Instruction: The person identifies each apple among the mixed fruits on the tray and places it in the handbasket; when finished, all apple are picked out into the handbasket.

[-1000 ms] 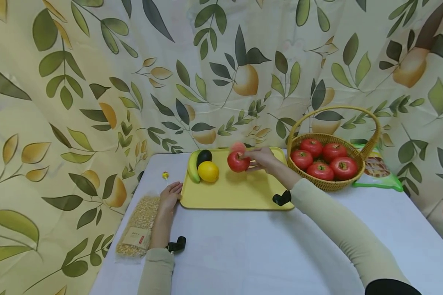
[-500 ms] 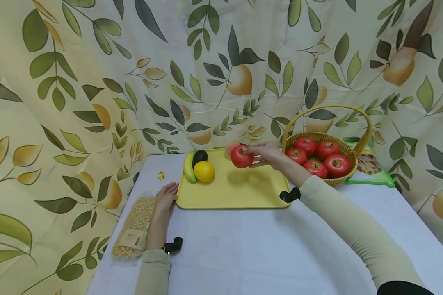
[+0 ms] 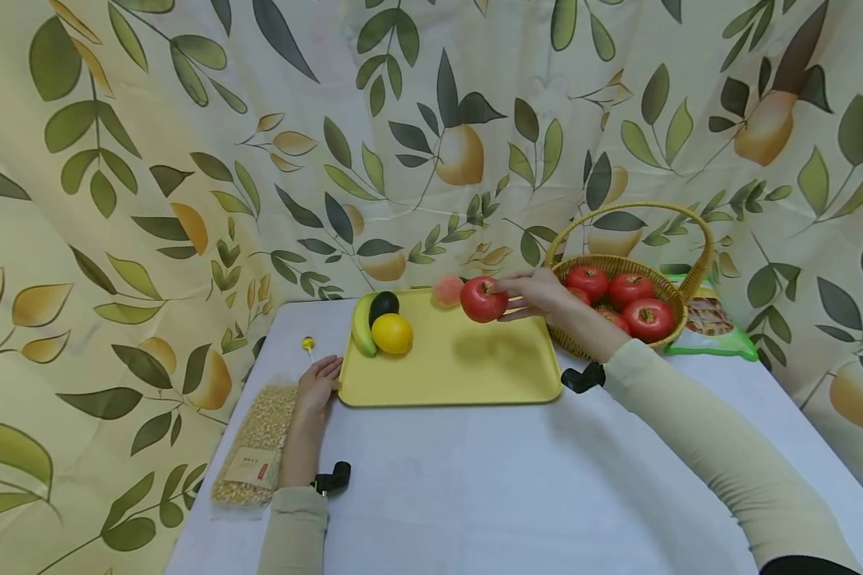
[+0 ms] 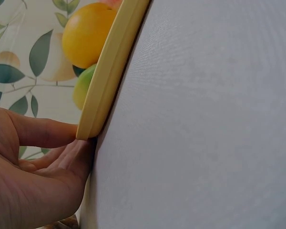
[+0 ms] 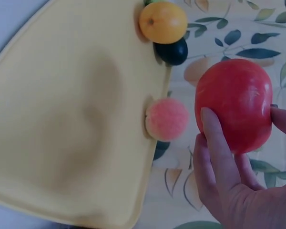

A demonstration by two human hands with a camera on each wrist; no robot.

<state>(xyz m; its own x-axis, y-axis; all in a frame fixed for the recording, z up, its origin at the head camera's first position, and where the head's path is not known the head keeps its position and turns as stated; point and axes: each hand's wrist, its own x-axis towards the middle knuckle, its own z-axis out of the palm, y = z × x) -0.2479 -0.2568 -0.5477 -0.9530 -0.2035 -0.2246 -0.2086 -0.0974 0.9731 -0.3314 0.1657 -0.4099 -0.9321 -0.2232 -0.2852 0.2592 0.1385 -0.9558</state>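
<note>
My right hand [image 3: 535, 294] holds a red apple [image 3: 483, 299] above the yellow tray [image 3: 446, 383], fingers on one side and thumb on the other in the right wrist view [image 5: 236, 102]. Left of the apple, a pink peach [image 3: 447, 291] lies at the tray's back edge. On the tray's left part sit a banana [image 3: 363, 326], a dark oval fruit [image 3: 384, 303] and a yellow-orange round fruit [image 3: 391, 334]. At the tray's left edge, my left hand [image 3: 318, 385] grips the rim; some of its fingers are hidden in the left wrist view [image 4: 43, 167].
A wicker basket [image 3: 582, 345] with several red apples stands right of the tray, under my right forearm. Behind it lies a green-edged packet [image 3: 719, 335]. At the left are a bag of pale kernels [image 3: 259, 431] and a yellow lollipop [image 3: 308, 343]. A patterned curtain [image 3: 417, 144] hangs behind.
My right hand has moved right and slightly up with the apple, away from the peach, which now shows more fully. My left hand stays at the tray's edge. The head view has shifted slightly.
</note>
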